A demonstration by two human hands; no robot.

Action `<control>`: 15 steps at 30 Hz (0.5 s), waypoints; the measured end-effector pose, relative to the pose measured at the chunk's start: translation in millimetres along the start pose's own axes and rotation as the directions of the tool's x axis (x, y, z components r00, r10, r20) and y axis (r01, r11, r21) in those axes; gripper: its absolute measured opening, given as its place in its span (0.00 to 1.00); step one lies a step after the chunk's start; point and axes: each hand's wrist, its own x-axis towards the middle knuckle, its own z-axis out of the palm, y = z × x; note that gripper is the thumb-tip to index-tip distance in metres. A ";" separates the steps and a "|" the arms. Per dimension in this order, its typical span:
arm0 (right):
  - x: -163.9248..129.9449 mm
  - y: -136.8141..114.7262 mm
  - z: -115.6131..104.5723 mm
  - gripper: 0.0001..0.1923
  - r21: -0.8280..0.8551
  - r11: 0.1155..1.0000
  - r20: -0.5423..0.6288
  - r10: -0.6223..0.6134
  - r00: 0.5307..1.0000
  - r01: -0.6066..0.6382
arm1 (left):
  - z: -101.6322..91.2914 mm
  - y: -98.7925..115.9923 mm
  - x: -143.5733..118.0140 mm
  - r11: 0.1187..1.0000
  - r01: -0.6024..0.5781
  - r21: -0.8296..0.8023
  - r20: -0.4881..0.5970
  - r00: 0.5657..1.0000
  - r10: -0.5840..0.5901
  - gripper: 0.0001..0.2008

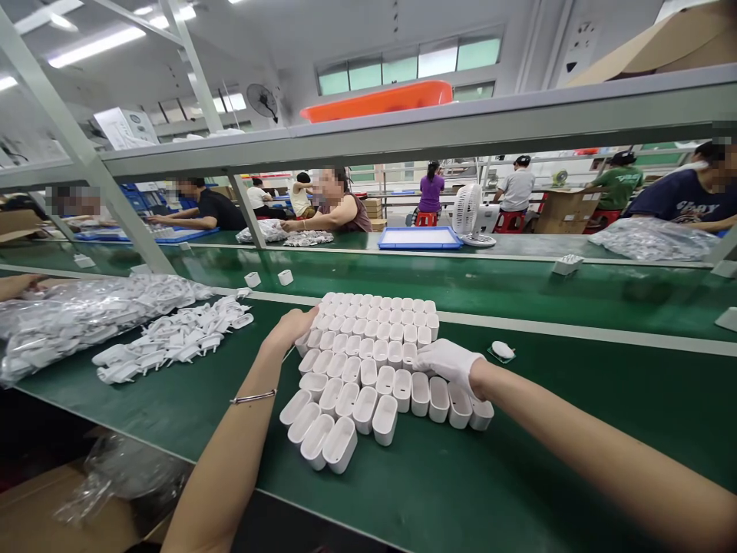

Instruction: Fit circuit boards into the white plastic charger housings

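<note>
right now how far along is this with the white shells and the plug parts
Done: many open white shells stand packed in rows on the green belt. In hand: the bare left hand presses the block's left edge and the gloved right hand its right edge. Left: the loose plug parts and the bagged parts beside them lie untouched.

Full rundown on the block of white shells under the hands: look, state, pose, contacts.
The block of white shells is many small, glossy, plastic-looking open-topped housings with rounded corners, packed upright in tight rows on the green belt. The far rows sit straight; the near rows fan out and lean toward the camera. The bare left hand presses the block's left edge. The white-gloved right hand rests on its right side. Nothing else touches it.
</note>
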 end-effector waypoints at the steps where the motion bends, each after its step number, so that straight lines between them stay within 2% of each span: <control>1: -0.1 -1.0 0.5 0.11 0.024 1.000 0.035 0.002 0.999 -0.002 | -0.5 0.4 -0.4 1.000 0.002 0.005 0.001 1.000 -0.002 0.19; 3: 0.0 -2.2 0.3 0.11 0.078 0.997 0.098 -0.010 0.995 0.002 | -1.2 1.0 -1.0 1.000 0.008 0.018 0.005 1.000 -0.008 0.19; 5: 0.0 -0.9 -3.7 0.10 0.080 0.996 0.108 -0.052 0.993 0.043 | -1.7 1.8 -1.6 0.999 0.012 0.034 0.012 1.000 -0.012 0.19; 8: -3.9 7.8 -20.9 0.06 0.006 0.993 0.048 -0.115 0.992 0.115 | -3.0 3.5 -3.2 0.998 0.018 0.065 0.023 1.000 -0.019 0.19; 10: -12.4 18.7 -36.8 0.06 -0.060 0.992 -0.033 -0.110 0.993 0.108 | -5.8 4.7 -5.5 0.995 0.024 0.093 0.018 1.000 -0.025 0.20; 12: -26.2 32.6 -49.2 0.13 -0.119 0.991 -0.097 -0.078 0.992 0.066 | -10.9 5.8 -9.9 0.992 0.031 0.126 -0.007 1.000 -0.030 0.21; 15: -49.9 55.6 -49.4 0.30 -0.164 0.986 -0.075 -0.022 0.997 0.009 | -20.1 7.0 -21.1 0.984 0.043 0.176 -0.051 0.998 -0.035 0.24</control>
